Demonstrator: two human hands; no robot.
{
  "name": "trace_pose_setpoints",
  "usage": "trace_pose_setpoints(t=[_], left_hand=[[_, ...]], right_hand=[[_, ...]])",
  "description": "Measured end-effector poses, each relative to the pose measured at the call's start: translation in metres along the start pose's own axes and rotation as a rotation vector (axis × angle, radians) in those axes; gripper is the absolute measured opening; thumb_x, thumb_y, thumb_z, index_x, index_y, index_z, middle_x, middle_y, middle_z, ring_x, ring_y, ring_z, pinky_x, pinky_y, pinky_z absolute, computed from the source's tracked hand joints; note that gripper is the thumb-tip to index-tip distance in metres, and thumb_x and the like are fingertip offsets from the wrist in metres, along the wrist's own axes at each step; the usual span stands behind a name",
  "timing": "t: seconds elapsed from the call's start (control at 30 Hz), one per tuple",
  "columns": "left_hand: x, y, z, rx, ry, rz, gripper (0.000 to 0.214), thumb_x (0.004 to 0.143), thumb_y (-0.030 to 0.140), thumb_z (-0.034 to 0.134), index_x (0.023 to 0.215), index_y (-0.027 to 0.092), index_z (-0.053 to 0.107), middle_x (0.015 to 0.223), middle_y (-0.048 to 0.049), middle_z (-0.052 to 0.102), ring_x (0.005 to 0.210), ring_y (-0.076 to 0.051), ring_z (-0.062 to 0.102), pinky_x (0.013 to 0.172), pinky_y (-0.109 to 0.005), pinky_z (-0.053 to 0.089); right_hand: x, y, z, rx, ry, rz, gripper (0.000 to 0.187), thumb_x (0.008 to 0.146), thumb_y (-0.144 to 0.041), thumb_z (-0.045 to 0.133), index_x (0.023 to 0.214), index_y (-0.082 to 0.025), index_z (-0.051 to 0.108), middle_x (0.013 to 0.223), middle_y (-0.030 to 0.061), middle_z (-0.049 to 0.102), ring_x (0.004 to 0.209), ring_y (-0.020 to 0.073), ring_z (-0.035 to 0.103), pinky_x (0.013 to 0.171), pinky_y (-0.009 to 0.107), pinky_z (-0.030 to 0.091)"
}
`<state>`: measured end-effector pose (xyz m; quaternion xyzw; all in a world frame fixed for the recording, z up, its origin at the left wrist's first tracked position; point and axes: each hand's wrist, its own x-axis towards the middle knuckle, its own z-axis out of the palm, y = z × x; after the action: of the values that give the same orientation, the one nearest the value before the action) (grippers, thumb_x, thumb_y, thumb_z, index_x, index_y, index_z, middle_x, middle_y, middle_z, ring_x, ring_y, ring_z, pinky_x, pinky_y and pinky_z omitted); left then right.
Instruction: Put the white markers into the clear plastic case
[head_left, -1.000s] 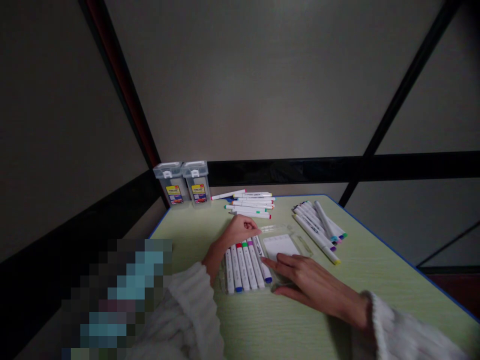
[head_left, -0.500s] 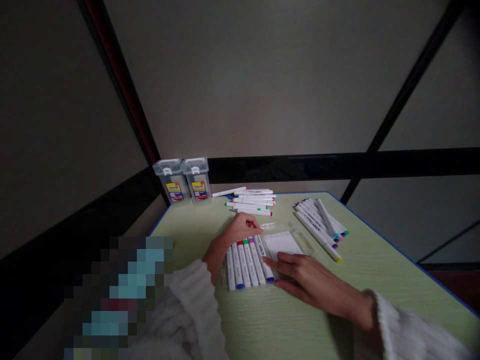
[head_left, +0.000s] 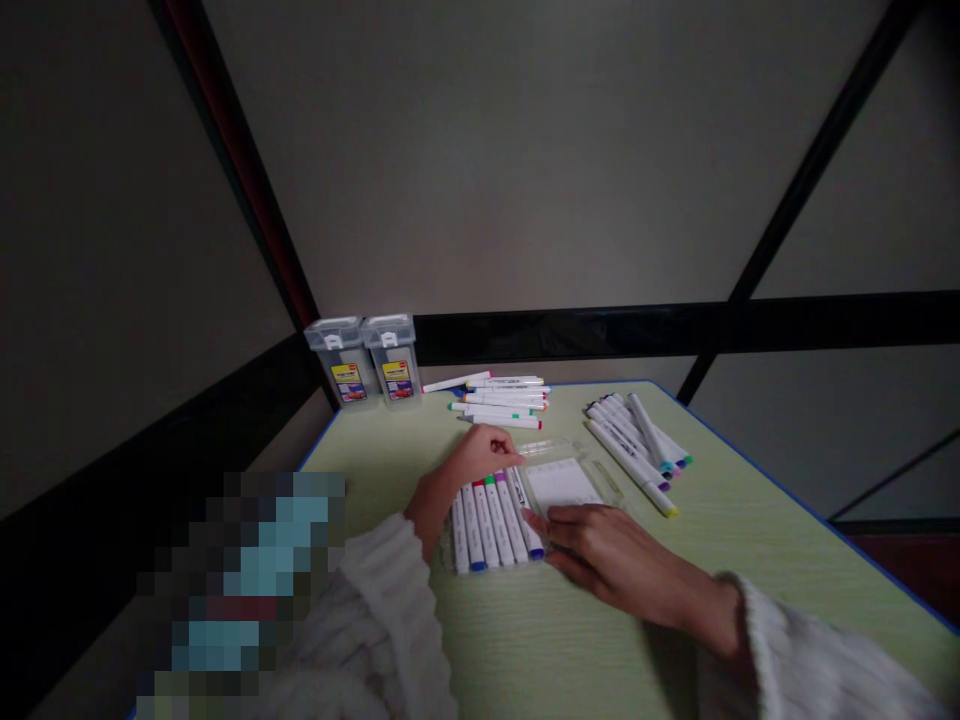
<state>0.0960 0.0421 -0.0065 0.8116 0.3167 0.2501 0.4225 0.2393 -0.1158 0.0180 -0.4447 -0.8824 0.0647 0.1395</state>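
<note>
My left hand (head_left: 480, 458) rests with bent fingers on the far ends of the row of markers (head_left: 487, 522), which lie side by side in the left half of the clear case (head_left: 600, 478) near the middle of the bench (head_left: 600, 650); I cannot tell whether it pinches one. My right hand (head_left: 611, 560) lies flat and loose, gripping nothing, its fingertips against the blue-capped marker (head_left: 531, 535) at the row's right edge. To do this well, I judge I should nudge that marker sideways with light, even pressure so it sits snug and parallel to its neighbours, while the left hand steadies the case against sliding. The white card (head_left: 561, 483) shows the half without markers. Pressing too hard could roll the row or tip the thin case
</note>
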Motion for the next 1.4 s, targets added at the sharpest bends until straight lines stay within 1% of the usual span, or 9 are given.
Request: trace_pose_setpoints(t=[0.33, 0.47, 0.6, 0.73, 0.83, 1.07, 1.17, 1.27, 1.4], left_hand=[[-0.001, 0.003, -0.001, 0.028, -0.017, 0.022, 0.017, 0.060, 0.022, 0.062, 0.051, 0.011, 0.054, 0.045, 0.0055, 0.043, 0.044, -0.005, 0.035, 0.043, -0.018, 0.026], [-0.001, -0.001, -0.001, 0.042, 0.005, 0.041, 0.018, 0.061, 0.025, 0.063, 0.053, 0.011, 0.055, 0.046, 0.0050, 0.044, 0.045, -0.005, 0.036, 0.044, -0.018, 0.025], [-0.002, -0.004, 0.000, 0.026, 0.025, 0.034, 0.019, 0.061, 0.027, 0.063, 0.055, 0.011, 0.057, 0.046, 0.0049, 0.044, 0.046, -0.006, 0.036, 0.044, -0.019, 0.026], [-0.001, -0.004, 0.000, -0.051, 0.002, -0.014, 0.020, 0.059, 0.028, 0.065, 0.055, 0.010, 0.056, 0.046, 0.0049, 0.045, 0.045, -0.005, 0.037, 0.044, -0.019, 0.027], [-0.001, -0.003, 0.000, -0.088, -0.013, -0.056, 0.021, 0.058, 0.029, 0.065, 0.057, 0.010, 0.056, 0.047, 0.0044, 0.046, 0.044, -0.005, 0.038, 0.043, -0.018, 0.027], [-0.001, -0.001, 0.000, -0.044, 0.010, -0.030, 0.022, 0.058, 0.030, 0.065, 0.058, 0.010, 0.059, 0.047, 0.0046, 0.046, 0.046, -0.005, 0.037, 0.045, -0.018, 0.027], [-0.001, -0.001, -0.001, -0.027, 0.014, -0.029, 0.021, 0.059, 0.030, 0.065, 0.058, 0.010, 0.061, 0.047, 0.0042, 0.047, 0.046, -0.006, 0.038, 0.046, -0.019, 0.028], [-0.001, -0.001, -0.001, -0.020, 0.024, -0.027, 0.019, 0.059, 0.028, 0.065, 0.058, 0.010, 0.061, 0.047, 0.0037, 0.048, 0.047, -0.006, 0.038, 0.047, -0.019, 0.030], [-0.001, 0.000, 0.000, -0.020, 0.028, -0.026, 0.016, 0.060, 0.025, 0.064, 0.060, 0.009, 0.062, 0.048, 0.0031, 0.049, 0.046, -0.006, 0.039, 0.046, -0.018, 0.031]], right_hand=[[0.000, 0.001, 0.001, 0.002, -0.015, 0.014, 0.026, 0.084, -0.020, 0.042, 0.104, -0.014, 0.057, 0.087, 0.0090, 0.062, 0.076, 0.0198, 0.058, 0.063, 0.030, 0.041], [0.001, 0.000, 0.001, -0.010, -0.034, 0.031, 0.028, 0.084, -0.020, 0.042, 0.108, -0.014, 0.055, 0.088, 0.0093, 0.062, 0.079, 0.0211, 0.058, 0.066, 0.032, 0.043], [-0.001, 0.002, 0.003, -0.004, -0.040, 0.038, 0.034, 0.084, -0.021, 0.042, 0.117, -0.014, 0.050, 0.097, 0.0099, 0.061, 0.087, 0.0220, 0.057, 0.074, 0.035, 0.044], [-0.003, 0.005, 0.007, 0.002, -0.027, 0.047, 0.039, 0.085, -0.023, 0.044, 0.123, -0.016, 0.046, 0.102, 0.0094, 0.060, 0.090, 0.0217, 0.057, 0.077, 0.036, 0.045], [-0.005, 0.006, 0.010, -0.029, -0.005, 0.049, 0.041, 0.085, -0.026, 0.045, 0.124, -0.016, 0.045, 0.107, 0.0111, 0.059, 0.094, 0.0234, 0.056, 0.080, 0.038, 0.044], [-0.004, 0.001, 0.009, -0.054, 0.022, 0.050, 0.042, 0.085, -0.034, 0.046, 0.122, -0.015, 0.046, 0.098, 0.0111, 0.061, 0.088, 0.0236, 0.056, 0.075, 0.038, 0.044], [-0.001, -0.002, 0.007, -0.067, 0.008, 0.022, 0.044, 0.086, -0.036, 0.045, 0.125, -0.017, 0.042, 0.089, 0.0078, 0.061, 0.079, 0.0215, 0.057, 0.072, 0.038, 0.042], [0.000, -0.004, 0.007, -0.087, 0.000, -0.022, 0.042, 0.086, -0.035, 0.046, 0.125, -0.020, 0.042, 0.084, 0.0048, 0.060, 0.074, 0.0195, 0.056, 0.071, 0.036, 0.039], [0.001, -0.004, 0.008, -0.084, -0.001, -0.033, 0.035, 0.086, -0.030, 0.046, 0.120, -0.019, 0.047, 0.086, 0.0050, 0.060, 0.075, 0.0193, 0.056, 0.070, 0.034, 0.036]])
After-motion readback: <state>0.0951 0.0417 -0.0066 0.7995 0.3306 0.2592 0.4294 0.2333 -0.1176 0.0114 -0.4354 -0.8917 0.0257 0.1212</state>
